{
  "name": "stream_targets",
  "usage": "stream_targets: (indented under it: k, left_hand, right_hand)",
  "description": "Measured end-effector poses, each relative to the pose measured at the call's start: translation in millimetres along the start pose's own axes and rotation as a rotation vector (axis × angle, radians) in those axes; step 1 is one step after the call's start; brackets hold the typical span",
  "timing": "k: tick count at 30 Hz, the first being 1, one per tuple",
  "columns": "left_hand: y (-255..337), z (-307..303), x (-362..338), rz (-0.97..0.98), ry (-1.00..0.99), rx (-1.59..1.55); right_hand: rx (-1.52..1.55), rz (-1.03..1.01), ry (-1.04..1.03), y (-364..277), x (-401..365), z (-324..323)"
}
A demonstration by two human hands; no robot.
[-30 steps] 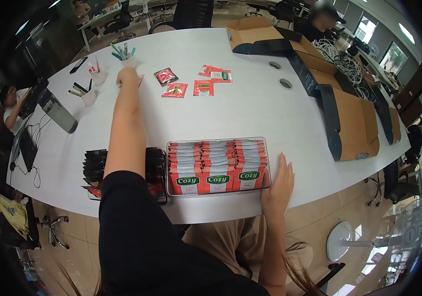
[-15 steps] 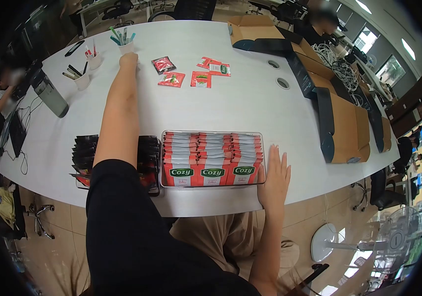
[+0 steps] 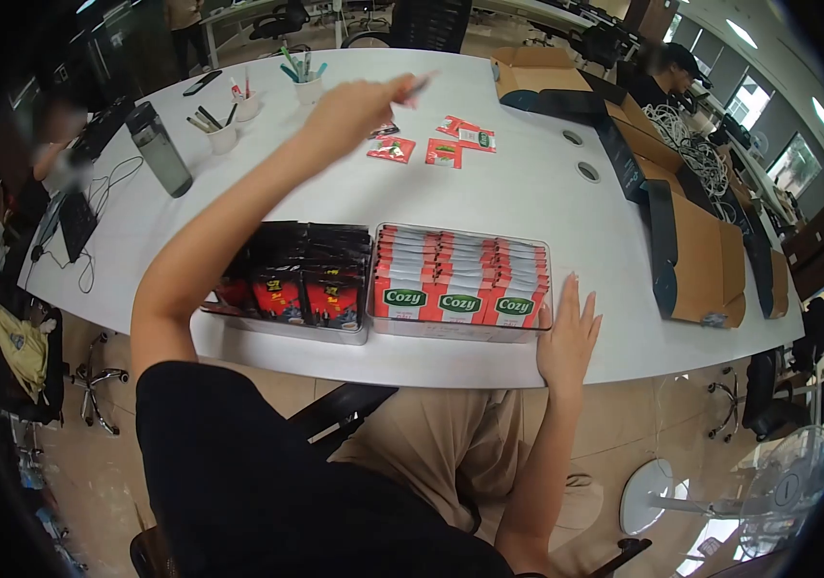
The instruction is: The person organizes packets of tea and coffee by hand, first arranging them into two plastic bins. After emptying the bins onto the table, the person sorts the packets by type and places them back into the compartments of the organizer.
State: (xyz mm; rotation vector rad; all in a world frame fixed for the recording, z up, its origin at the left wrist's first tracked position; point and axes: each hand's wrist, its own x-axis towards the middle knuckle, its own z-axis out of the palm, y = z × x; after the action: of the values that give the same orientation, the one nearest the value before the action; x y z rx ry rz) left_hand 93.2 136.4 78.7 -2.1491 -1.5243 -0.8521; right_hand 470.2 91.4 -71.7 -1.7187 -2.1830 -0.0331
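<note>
My left hand (image 3: 359, 111) is raised over the far part of the table, its fingers pinched around a small greyish thing blurred by motion. Below it lie loose sachets: a red one (image 3: 391, 149), a dark-edged one partly hidden by the hand, and several red ones (image 3: 444, 154) to the right. Stretched flat, my right hand (image 3: 569, 332) rests against the right end of a clear bin (image 3: 460, 329) of upright red Cozy sachets (image 3: 460, 279). Left of that bin, a second bin (image 3: 287, 330) holds black-and-red sachets (image 3: 330, 279), partly behind my left forearm.
Cups of pens (image 3: 309, 91), (image 3: 222, 140) stand at the far left, with a phone (image 3: 202, 83) and a grey bottle (image 3: 161, 154). Open cardboard boxes (image 3: 696, 246) line the right side, beside coiled white cables (image 3: 677, 135). A person (image 3: 667, 82) sits beyond them.
My left hand has lifted from beside the green pen cup and swung right, over the loose sachets. My right hand stays by the Cozy bin. The whole view has shifted.
</note>
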Motion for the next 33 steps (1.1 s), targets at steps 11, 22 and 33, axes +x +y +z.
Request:
stream_targets:
  k: [11,22,33]
  left_hand:
    - [154,-26,-190,0.202,0.193,0.027]
    - [157,12,-210,0.044,0.428,-0.264]
    - [158,31,-220,-0.231,0.563,-0.28]
  right_hand:
    - [0.029,0.021,0.026,5,-2,6]
    - [0.042,0.019,0.081,6,-3,8]
    - [0.05,0.031,0.077,6,-4,7]
